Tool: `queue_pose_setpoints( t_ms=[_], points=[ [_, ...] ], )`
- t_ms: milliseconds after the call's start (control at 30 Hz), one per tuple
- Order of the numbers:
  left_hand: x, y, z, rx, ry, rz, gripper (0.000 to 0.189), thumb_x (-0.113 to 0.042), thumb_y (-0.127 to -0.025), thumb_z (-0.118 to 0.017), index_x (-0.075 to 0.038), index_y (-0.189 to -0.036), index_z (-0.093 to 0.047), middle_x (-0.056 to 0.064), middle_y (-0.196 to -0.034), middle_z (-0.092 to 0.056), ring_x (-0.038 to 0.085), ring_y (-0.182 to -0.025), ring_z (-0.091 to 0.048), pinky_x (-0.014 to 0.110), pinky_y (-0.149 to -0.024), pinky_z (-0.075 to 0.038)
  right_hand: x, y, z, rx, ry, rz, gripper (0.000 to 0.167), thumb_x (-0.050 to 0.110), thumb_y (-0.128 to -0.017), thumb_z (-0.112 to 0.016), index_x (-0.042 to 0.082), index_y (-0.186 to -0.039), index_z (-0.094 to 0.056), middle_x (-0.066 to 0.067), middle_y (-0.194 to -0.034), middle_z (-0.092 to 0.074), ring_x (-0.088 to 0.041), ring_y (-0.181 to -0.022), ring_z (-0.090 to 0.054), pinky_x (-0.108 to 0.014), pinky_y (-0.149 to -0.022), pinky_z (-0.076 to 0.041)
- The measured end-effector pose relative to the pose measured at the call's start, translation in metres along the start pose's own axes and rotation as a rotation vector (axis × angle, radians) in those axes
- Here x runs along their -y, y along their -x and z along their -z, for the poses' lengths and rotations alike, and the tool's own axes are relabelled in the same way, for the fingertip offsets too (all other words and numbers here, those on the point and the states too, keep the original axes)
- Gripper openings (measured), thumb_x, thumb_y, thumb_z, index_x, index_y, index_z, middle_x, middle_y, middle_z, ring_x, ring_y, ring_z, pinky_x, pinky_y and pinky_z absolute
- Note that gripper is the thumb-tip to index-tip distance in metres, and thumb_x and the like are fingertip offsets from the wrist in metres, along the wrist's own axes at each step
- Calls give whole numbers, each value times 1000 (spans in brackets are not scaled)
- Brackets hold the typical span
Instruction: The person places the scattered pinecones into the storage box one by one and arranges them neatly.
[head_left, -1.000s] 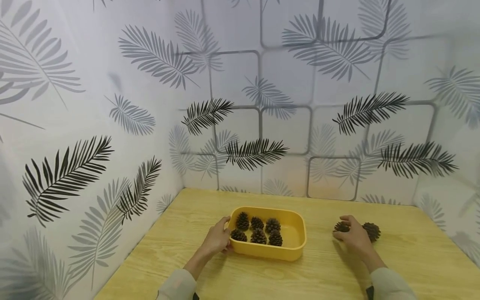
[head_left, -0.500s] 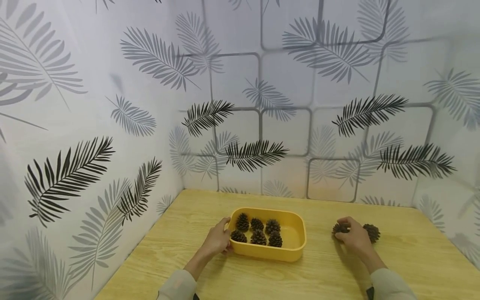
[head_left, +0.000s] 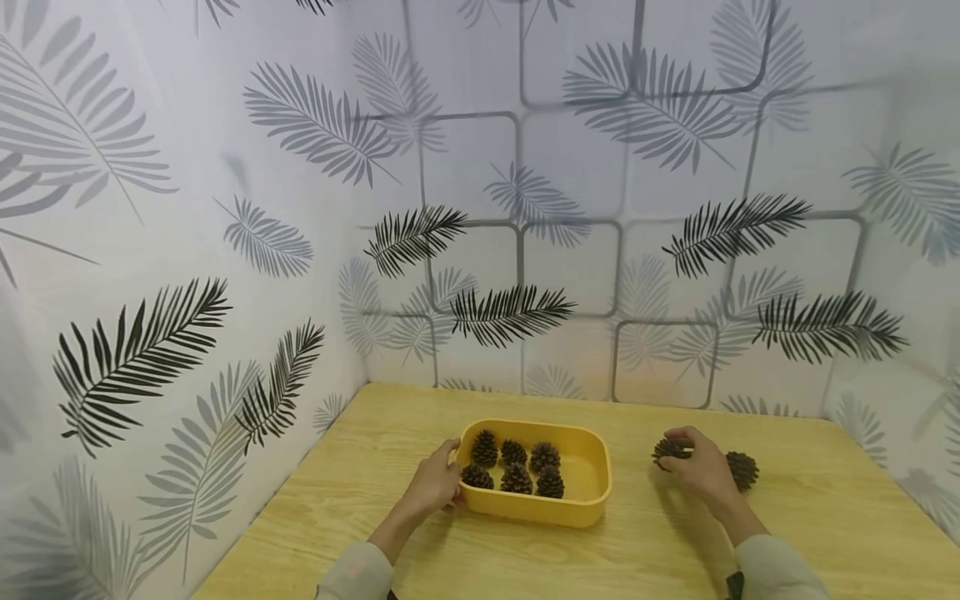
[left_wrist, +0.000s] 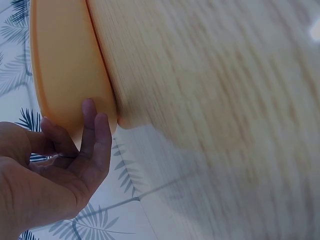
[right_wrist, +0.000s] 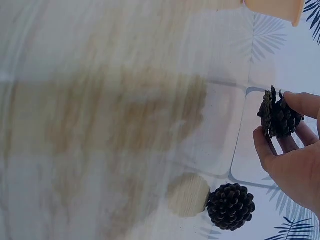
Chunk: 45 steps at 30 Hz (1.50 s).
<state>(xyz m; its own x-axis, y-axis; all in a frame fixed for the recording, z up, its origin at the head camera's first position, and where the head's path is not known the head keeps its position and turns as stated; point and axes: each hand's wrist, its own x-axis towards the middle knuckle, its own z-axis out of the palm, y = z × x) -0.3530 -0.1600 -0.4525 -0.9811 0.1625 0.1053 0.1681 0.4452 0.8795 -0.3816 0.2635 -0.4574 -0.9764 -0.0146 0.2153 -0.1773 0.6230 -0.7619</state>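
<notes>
A pine cone point(right_wrist: 280, 117) is pinched between the thumb and fingers of my right hand point(head_left: 708, 471), just above the table on the right. A second pine cone point(head_left: 742, 471) lies beside that hand, partly hidden by it in the head view. My left hand point(head_left: 435, 483) holds the left end of a yellow rectangular box point(head_left: 532, 507). In the left wrist view, some of its fingers point(left_wrist: 102, 132) lie against the box's outer wall. Several brown pine cones point(head_left: 516, 478) sit in two rows in the box's left and middle part. Bare floor shows at the box's right end.
The box stands on a light wood-grain table point(head_left: 360, 467). Behind and to the left rise pale walls point(head_left: 480, 358) with a leaf pattern, meeting the table's edges.
My right hand has lifted its pine cone slightly and shifted it left, away from the other cone. The left hand and the box keep their places.
</notes>
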Motion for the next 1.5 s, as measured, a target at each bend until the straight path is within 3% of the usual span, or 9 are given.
queue_pose_setpoints(
  t_ms=[333,867,1500],
  points=[
    [-2,-1,-2,10,14,-8,51,-4,-111,-38,4,-160,-30,18,-68,-58,34,-63,-71,40,-53,-60,12,-4,1,-16,-15,-13,51,11,-101,-65,-6,-145,-47,-37,-147,-44,-54,-128,-50,-61,-93,-53],
    [-5,3,1,-4,24,18,51,-5,-111,-39,4,-160,-30,18,-70,-59,35,-66,-73,42,-55,-61,33,-8,-2,2,-52,42,49,12,-103,-66,-4,-146,-48,-33,-148,-47,-54,-131,-50,-61,-97,-53],
    [-1,2,1,1,17,1,51,-4,-111,-38,5,-161,-29,17,-65,-58,34,-62,-72,40,-52,-59,75,-11,-32,86,-167,147,45,12,-102,-68,3,-144,-54,-28,-148,-51,-50,-131,-52,-59,-103,-52]
  ],
)
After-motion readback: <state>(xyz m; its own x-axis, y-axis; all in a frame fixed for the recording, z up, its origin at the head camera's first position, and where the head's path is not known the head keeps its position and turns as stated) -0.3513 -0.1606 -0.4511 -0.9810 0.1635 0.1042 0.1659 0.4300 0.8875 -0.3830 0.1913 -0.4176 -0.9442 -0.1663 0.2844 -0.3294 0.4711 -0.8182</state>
